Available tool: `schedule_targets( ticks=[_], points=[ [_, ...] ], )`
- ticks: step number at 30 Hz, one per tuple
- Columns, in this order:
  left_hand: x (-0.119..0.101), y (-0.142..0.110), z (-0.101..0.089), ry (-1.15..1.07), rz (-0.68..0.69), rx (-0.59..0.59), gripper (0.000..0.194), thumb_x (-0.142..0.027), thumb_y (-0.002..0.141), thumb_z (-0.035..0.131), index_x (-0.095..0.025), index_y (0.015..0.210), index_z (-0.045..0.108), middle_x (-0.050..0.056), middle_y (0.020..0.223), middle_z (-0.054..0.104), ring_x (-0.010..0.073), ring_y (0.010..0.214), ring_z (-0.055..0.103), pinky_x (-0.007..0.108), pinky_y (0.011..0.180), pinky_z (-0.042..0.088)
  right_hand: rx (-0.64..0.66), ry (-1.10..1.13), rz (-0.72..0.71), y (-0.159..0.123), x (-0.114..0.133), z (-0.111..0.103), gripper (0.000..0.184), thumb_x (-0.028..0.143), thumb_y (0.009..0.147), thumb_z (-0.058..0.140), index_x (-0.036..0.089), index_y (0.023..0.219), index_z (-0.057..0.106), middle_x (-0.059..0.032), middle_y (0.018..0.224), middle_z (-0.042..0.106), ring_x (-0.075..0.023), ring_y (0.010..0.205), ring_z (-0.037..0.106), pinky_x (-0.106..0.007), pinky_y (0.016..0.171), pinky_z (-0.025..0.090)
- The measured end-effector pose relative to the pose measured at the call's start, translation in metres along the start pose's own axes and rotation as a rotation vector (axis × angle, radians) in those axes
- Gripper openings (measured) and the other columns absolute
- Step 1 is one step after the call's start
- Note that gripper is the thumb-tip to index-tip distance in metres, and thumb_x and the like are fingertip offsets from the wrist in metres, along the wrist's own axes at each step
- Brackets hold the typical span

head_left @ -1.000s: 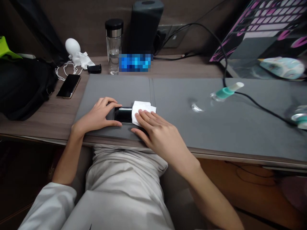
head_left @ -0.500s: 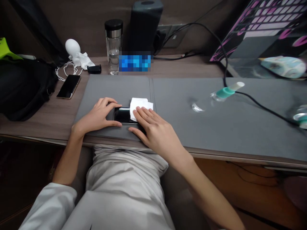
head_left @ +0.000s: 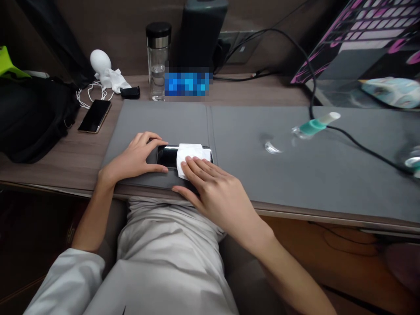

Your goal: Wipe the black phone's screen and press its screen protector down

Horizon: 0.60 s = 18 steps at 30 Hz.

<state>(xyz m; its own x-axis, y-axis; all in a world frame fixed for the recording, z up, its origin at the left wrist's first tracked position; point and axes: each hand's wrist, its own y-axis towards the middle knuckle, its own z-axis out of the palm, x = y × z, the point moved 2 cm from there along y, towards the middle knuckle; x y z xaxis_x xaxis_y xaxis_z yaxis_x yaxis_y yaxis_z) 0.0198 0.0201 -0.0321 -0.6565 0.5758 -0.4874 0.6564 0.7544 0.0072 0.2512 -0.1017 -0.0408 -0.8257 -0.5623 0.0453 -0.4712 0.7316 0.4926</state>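
A smartphone (head_left: 168, 156) with a dark screen lies flat on the grey desk mat (head_left: 157, 120), close to the desk's front edge. My left hand (head_left: 136, 155) grips its left end, thumb on the near edge and fingers on the far edge. Over the right part of the screen is a folded white tissue (head_left: 190, 151). My right hand (head_left: 215, 186) holds this tissue down under its close-set fingers, with the thumb apart on the near side. Part of the phone is hidden by the tissue and fingers.
To the right lie a small bottle with a teal band (head_left: 311, 127), a clear shiny piece (head_left: 272, 148) and a black cable (head_left: 361, 144). Behind are a glass water bottle (head_left: 158, 65) and a blurred blue item (head_left: 187, 84). Another phone (head_left: 95, 116) and a black bag (head_left: 36, 118) are left.
My right hand and the tissue have slid a little toward me over the phone, baring the screen's far right edge. The left hand keeps its grip. The view has shifted slightly.
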Motion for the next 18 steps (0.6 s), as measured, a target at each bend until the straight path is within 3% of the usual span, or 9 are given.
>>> schedule_targets(
  ticks=[5,12,18],
  points=[
    [0.000,0.001,0.001,0.001,0.014,0.004,0.081,-0.079,0.091,0.076,-0.030,0.154,0.060,0.012,0.157,0.053,0.0368,0.152,0.045,0.057,0.132,0.036,0.040,0.048,0.044,0.001,-0.002,0.012,0.065,0.050,0.114,0.056,-0.002,0.153,0.064,-0.0303,0.157,0.065,-0.0402,0.148,0.065,-0.059,0.125,0.055],
    [0.002,0.001,0.002,0.005,0.024,0.002,0.078,-0.079,0.092,0.075,-0.032,0.153,0.059,0.012,0.157,0.053,0.0370,0.152,0.045,0.058,0.132,0.036,0.101,0.153,0.091,0.007,-0.014,0.030,0.068,0.048,0.116,0.051,0.003,0.167,0.050,-0.0261,0.171,0.052,-0.0371,0.162,0.050,-0.063,0.138,0.036],
    [0.002,0.000,0.002,0.011,0.024,0.008,0.080,-0.080,0.093,0.073,-0.030,0.154,0.059,0.013,0.158,0.052,0.0371,0.153,0.044,0.058,0.132,0.035,0.097,0.167,0.120,0.010,-0.016,0.033,0.065,0.047,0.117,0.049,0.006,0.167,0.050,-0.0246,0.172,0.052,-0.0367,0.163,0.049,-0.064,0.138,0.035]
  ],
)
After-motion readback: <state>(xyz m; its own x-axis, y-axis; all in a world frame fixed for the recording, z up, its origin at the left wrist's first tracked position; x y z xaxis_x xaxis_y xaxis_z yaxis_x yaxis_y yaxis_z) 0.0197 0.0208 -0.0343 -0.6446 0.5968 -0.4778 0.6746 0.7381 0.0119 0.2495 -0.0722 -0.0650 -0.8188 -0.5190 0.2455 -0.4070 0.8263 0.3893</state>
